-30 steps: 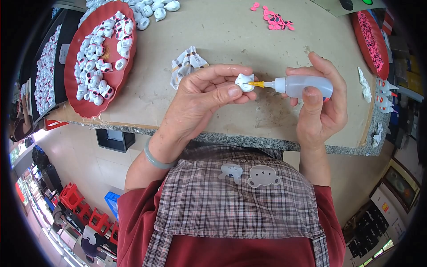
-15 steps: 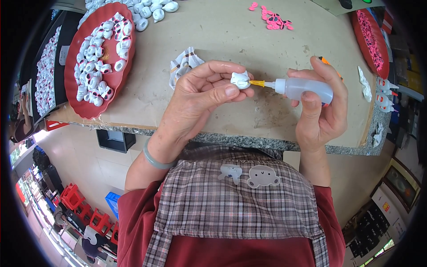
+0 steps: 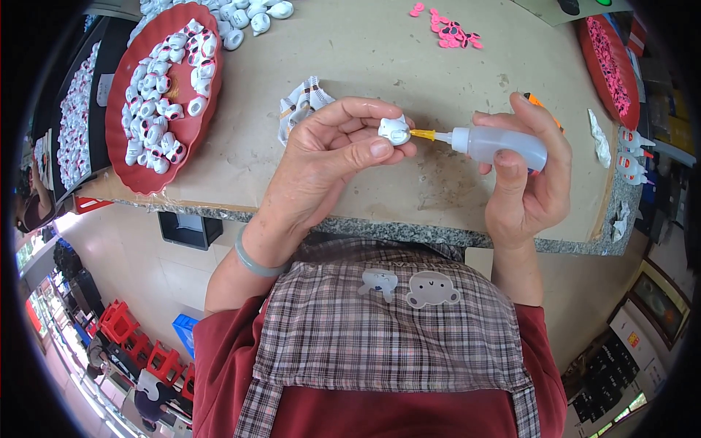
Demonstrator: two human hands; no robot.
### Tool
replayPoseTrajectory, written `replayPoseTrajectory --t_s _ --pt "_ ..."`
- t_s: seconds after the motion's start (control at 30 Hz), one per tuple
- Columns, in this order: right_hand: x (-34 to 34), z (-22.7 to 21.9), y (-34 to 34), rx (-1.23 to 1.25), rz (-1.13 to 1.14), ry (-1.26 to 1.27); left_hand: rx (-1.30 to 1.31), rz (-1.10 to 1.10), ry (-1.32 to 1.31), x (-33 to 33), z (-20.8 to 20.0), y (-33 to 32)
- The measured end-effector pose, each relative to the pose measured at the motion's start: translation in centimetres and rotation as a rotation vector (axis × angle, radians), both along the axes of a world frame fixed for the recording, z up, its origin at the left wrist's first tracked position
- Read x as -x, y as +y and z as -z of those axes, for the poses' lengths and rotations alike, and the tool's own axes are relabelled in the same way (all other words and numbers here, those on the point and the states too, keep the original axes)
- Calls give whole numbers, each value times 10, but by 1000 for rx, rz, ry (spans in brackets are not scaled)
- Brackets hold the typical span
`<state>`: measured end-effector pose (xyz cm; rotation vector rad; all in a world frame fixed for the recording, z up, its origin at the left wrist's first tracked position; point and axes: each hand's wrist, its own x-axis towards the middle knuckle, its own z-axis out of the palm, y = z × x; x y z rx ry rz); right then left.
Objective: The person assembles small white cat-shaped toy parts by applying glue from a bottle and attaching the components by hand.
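Observation:
Between the thumb and fingers of my left hand (image 3: 332, 150) is a small white figurine head (image 3: 395, 131), held over the table. My right hand (image 3: 529, 168) grips a translucent squeeze bottle (image 3: 504, 147) lying sideways in it, thumb below and fingers around the far side. The bottle's yellow nozzle tip (image 3: 423, 134) points left and meets the right side of the white head. Whether any liquid is coming out is too small to see. A checked cloth (image 3: 303, 106) lies just beyond my left hand.
A red scalloped tray (image 3: 191, 135) of white heads with pink-and-black parts stands at left; plain white pieces (image 3: 241, 16) are piled behind it. Pink pieces (image 3: 453, 33) lie at the back, more in a red tray (image 3: 634, 109) at right. Small bottles (image 3: 632, 166) and crumpled tissue (image 3: 599, 139) lie near the right edge.
Both hands stay nearly where they were. The white head has turned slightly in my left fingers, and the nozzle tip has shifted a touch against it.

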<state>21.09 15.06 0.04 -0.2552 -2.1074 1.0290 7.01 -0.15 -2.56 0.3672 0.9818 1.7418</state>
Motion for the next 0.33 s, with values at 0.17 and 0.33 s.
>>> replayPoseTrajectory --t_s 0.17,0.33 --pt "-2 0 -1 89 -8 34 0 -24 12 1 0 1" --pt "-2 -2 -1 65 -16 -8 5 -35 81 1 4 1"
